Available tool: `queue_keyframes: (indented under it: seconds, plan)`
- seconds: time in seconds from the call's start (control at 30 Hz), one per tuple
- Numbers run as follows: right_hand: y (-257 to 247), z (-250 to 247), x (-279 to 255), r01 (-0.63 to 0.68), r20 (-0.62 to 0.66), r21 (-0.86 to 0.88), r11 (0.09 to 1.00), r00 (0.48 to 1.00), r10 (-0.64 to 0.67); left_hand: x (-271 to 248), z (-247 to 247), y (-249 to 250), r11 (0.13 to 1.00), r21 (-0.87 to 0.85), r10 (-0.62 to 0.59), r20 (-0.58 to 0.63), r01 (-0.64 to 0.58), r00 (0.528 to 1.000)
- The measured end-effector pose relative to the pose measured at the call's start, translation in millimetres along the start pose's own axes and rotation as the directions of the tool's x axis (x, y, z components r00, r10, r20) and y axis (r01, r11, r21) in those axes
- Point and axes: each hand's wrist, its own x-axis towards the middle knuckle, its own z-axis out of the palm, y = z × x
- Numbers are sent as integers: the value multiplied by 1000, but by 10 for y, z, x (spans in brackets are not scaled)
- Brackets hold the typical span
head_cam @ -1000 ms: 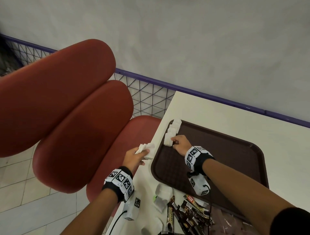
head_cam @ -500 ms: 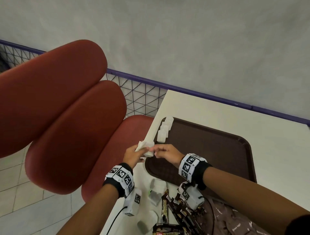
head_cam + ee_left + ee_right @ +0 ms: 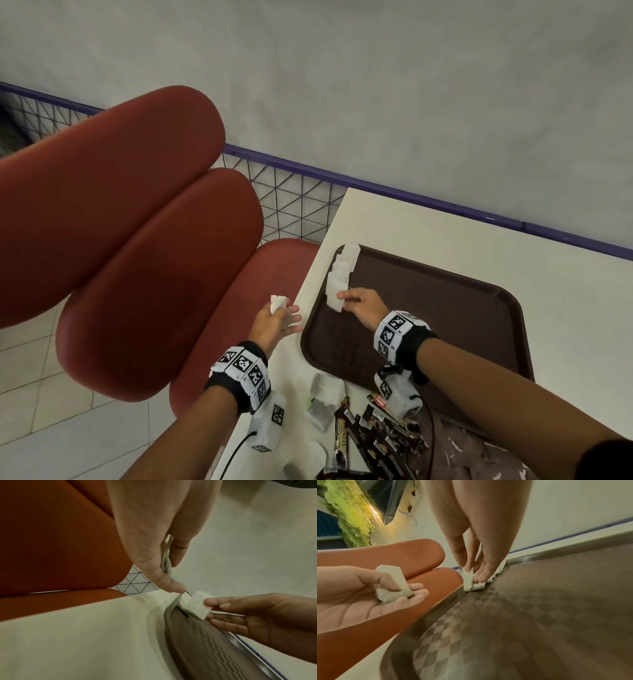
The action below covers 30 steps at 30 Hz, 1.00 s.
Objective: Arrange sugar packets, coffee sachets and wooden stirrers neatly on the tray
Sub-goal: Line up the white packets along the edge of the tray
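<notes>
Head view: right hand [image 3: 359,303] pinches white packet [image 3: 335,301] at near end of packet row [image 3: 344,265] along tray [image 3: 445,325] left rim. Left hand [image 3: 274,322], beside tray over table [image 3: 445,233], grips spare packets [image 3: 277,303]. Sachets [image 3: 373,435] heaped near edge.

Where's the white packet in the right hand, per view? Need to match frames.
Head: white packet at centre, on the tray's left rim.
Left wrist: right of centre, pinched by the right hand.
Right wrist: centre, under the fingertips.
Shared landmark: brown tray.
</notes>
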Motion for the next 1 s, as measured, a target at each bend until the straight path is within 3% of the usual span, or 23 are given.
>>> queue_keyframes:
  seconds: [0.13, 0.23, 0.5, 0.7, 0.9, 1.0]
  plan:
    - [-48, 77, 116, -15, 43, -74, 997, 999, 18, 8, -35, 14, 999, -4, 38, -13, -38, 999]
    - [-82, 111, 184, -21, 53, -230, 973, 998, 34, 4, -48, 23, 999, -16, 49, -18, -50, 999]
    - [-107, 137, 183, -78, 45, -493, 867, 992, 115, 5, -23, 34, 997, -71, -9, -21, 7, 1000]
    - [-104, 108, 78, -44, -19, -431, 901, 999, 40, -64, 22, 68, 1000, -8, -2, 4, 2, 1000]
    - [-190, 74, -105, 153, 40, -146, 977, 988, -149, -94, 42, 92, 996, 85, 27, 8, -28, 1000]
    - [-238, 96, -209, 188, 107, -54, 981, 978, -181, -110, 66, 102, 992, 117, 32, 33, -36, 999]
